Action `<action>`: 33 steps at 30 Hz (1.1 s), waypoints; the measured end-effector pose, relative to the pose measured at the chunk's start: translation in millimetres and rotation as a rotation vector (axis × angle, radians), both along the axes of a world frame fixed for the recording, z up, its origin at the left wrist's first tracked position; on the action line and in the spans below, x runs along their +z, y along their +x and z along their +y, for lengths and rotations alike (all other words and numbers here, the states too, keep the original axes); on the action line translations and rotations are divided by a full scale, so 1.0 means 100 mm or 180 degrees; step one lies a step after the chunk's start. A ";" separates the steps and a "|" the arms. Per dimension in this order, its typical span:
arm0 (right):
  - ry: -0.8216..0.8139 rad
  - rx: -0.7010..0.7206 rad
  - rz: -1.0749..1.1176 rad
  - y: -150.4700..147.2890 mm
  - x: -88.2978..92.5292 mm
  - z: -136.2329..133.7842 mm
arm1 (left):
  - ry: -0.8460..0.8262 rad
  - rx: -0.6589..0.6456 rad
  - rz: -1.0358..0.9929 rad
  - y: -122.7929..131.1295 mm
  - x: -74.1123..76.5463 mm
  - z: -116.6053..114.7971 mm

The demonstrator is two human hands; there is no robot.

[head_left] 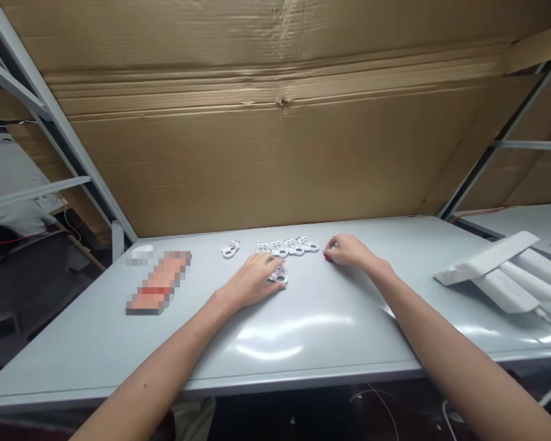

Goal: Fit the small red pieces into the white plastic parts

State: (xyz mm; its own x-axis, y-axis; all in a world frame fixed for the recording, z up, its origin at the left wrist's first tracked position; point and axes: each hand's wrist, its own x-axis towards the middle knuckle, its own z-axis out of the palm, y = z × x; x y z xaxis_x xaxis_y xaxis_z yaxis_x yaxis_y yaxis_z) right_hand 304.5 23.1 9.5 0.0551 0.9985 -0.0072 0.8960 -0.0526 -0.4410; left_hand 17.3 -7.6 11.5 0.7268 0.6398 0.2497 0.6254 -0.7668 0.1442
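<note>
A person's left hand (252, 282) rests over a white plastic part (278, 275) on a pale grey table (312, 349), its fingers (267, 262) close together and lying across the piece, though whether they grip it cannot be told. The right hand (351, 251) sits just to the side, its fingertips (330, 244) bunched together on a small red object (326, 258), most of which they hide. A tight row of white plastic parts (288, 247) lies at the far side of the table between the hands, the pieces touching one another. A lone white part (230, 248) lies apart to the left. Farther left are a pixelated orange-red block (158, 283), too blurred to identify, and a small white disc (142, 251). Long white moulded panels (491, 272) are stacked at the right. A sheet of corrugated cardboard (280, 141) rises behind the table, beside a grey metal shelf frame (41, 104).
</note>
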 end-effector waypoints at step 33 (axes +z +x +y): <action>0.0327 0.0492 0.2485 -0.38 0.17 -0.12 | -0.0074 0.1537 0.0329 -0.17 0.01 0.14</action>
